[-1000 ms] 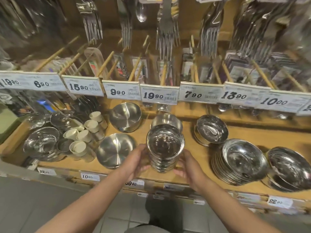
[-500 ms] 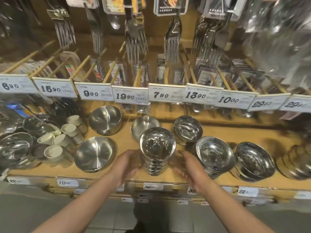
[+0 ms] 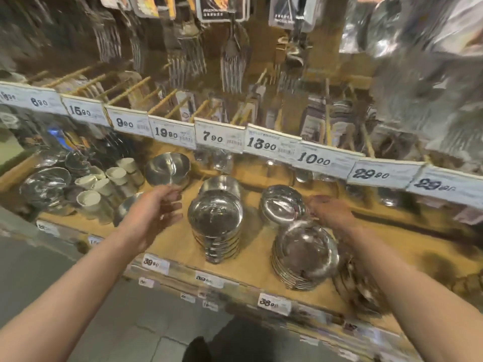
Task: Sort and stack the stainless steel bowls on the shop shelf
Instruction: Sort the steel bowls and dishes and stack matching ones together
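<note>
A tall stack of small steel bowls [image 3: 216,227] stands near the front of the wooden shelf [image 3: 180,246]. My left hand [image 3: 154,212] hovers open to its left, not touching it. My right hand [image 3: 330,210] is open too, blurred, reaching beside a low stack of shiny bowls [image 3: 283,205] behind a wider stack of flat bowls [image 3: 304,253]. A single bowl [image 3: 220,182] sits right behind the tall stack. A deeper matte bowl [image 3: 167,168] stands at the back left, and another bowl [image 3: 125,207] is partly hidden by my left hand.
White cups [image 3: 104,178] and steel lids [image 3: 45,185] crowd the shelf's left end. Price tags [image 3: 219,135] line the rail above, with forks and utensils [image 3: 188,56] hanging behind. More bowls [image 3: 358,286] lie blurred at the right. Grey floor is below.
Both hands have let go of the tall stack and moved apart, the left toward the back left, the right toward the shiny bowls. The camera has tilted and swung.
</note>
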The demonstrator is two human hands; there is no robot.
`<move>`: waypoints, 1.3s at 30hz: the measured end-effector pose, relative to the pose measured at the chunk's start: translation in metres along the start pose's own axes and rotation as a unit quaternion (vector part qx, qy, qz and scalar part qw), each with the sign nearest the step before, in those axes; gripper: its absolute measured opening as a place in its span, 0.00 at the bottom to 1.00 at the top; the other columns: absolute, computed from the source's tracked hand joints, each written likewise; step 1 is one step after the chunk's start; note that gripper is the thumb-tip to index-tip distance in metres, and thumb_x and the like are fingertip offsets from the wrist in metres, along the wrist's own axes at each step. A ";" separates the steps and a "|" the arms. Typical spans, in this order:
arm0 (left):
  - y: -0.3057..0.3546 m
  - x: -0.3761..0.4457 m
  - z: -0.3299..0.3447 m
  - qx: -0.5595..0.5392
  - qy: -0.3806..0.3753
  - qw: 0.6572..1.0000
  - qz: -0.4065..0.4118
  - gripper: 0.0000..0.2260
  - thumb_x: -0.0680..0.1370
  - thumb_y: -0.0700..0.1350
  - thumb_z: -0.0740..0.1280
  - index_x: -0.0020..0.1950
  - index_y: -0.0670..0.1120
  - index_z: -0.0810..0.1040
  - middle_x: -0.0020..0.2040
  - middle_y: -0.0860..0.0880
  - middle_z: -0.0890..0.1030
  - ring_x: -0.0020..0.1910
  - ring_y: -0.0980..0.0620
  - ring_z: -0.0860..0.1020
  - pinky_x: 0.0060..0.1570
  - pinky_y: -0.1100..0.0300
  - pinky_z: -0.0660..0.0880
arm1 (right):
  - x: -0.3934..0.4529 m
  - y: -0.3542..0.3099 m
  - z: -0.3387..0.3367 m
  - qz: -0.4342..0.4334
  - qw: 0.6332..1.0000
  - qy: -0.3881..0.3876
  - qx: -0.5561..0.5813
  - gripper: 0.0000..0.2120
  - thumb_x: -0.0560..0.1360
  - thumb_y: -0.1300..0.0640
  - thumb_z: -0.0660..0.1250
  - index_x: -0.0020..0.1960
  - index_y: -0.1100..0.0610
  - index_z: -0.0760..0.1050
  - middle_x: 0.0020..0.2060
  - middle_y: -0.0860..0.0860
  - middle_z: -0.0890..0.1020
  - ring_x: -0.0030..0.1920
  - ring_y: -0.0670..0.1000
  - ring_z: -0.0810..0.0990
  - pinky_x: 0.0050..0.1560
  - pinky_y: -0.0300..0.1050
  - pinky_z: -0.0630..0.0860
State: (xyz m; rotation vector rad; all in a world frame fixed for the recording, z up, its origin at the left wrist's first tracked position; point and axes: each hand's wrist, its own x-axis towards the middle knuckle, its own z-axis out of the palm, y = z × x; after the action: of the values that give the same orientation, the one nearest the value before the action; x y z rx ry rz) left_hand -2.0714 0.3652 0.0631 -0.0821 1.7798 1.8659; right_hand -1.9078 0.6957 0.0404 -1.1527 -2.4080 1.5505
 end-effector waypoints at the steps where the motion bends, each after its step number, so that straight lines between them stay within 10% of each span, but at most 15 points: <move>1: -0.003 -0.011 0.004 -0.004 0.006 1.000 0.007 0.07 0.79 0.49 0.67 0.54 0.48 0.79 0.44 0.51 0.76 0.44 0.52 0.77 0.43 0.57 0.78 | 0.012 0.008 -0.002 0.008 0.999 -0.013 -0.029 0.07 0.79 0.48 0.70 0.44 0.49 0.80 0.42 0.46 0.83 0.43 0.43 0.82 0.42 0.33 0.78; 5: -0.018 -0.047 0.013 -0.005 0.068 0.997 0.022 0.05 0.79 0.48 0.67 0.52 0.49 0.80 0.43 0.50 0.78 0.45 0.52 0.78 0.45 0.55 0.77 | 0.054 0.030 -0.008 0.058 0.996 -0.038 0.055 0.07 0.79 0.64 0.68 0.56 0.63 0.79 0.50 0.57 0.85 0.44 0.51 0.86 0.36 0.36 0.78; 9: -0.041 -0.072 0.017 -0.025 0.133 0.991 -0.002 0.11 0.74 0.50 0.68 0.54 0.48 0.81 0.41 0.51 0.79 0.43 0.52 0.79 0.40 0.58 0.80 | 0.077 0.035 0.006 0.114 0.989 -0.095 -0.001 0.24 0.75 0.55 0.75 0.67 0.62 0.73 0.53 0.54 0.80 0.49 0.56 0.81 0.35 0.40 0.81; 17: -0.080 -0.090 0.025 -0.055 0.190 0.979 -0.055 0.08 0.80 0.48 0.65 0.54 0.47 0.81 0.44 0.50 0.78 0.42 0.52 0.79 0.36 0.60 0.80 | 0.093 0.054 0.020 0.088 0.971 -0.098 -0.197 0.12 0.80 0.53 0.68 0.54 0.63 0.79 0.48 0.60 0.83 0.44 0.55 0.80 0.52 0.51 0.81; 23: -0.110 -0.096 0.051 -0.017 0.150 0.984 -0.098 0.08 0.79 0.48 0.67 0.54 0.47 0.82 0.46 0.49 0.79 0.44 0.52 0.79 0.38 0.59 0.80 | 0.090 0.053 -0.001 0.115 0.989 -0.053 -0.075 0.07 0.78 0.63 0.70 0.53 0.66 0.77 0.47 0.60 0.83 0.32 0.50 0.80 0.22 0.38 0.74; 36: -0.117 -0.079 0.124 0.080 0.024 0.993 -0.086 0.10 0.83 0.42 0.61 0.56 0.47 0.82 0.47 0.50 0.85 0.40 0.57 0.84 0.38 0.62 0.79 | 0.059 0.086 -0.073 0.153 0.980 -0.013 0.129 0.03 0.78 0.68 0.68 0.49 0.67 0.75 0.46 0.63 0.80 0.22 0.48 0.82 0.19 0.37 0.76; 39: -0.111 -0.060 0.143 0.133 -0.023 0.989 -0.057 0.10 0.82 0.48 0.63 0.60 0.51 0.80 0.58 0.51 0.82 0.56 0.53 0.80 0.53 0.56 0.78 | 0.044 0.098 -0.093 0.149 0.981 0.016 0.124 0.13 0.77 0.64 0.70 0.56 0.73 0.75 0.49 0.67 0.82 0.36 0.57 0.85 0.40 0.50 0.86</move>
State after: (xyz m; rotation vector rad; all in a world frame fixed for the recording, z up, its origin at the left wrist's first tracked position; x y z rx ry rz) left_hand -1.9272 0.4752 0.0042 -0.0391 1.9320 1.5258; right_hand -1.8460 0.8150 -0.0067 -1.5206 -2.0172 1.8313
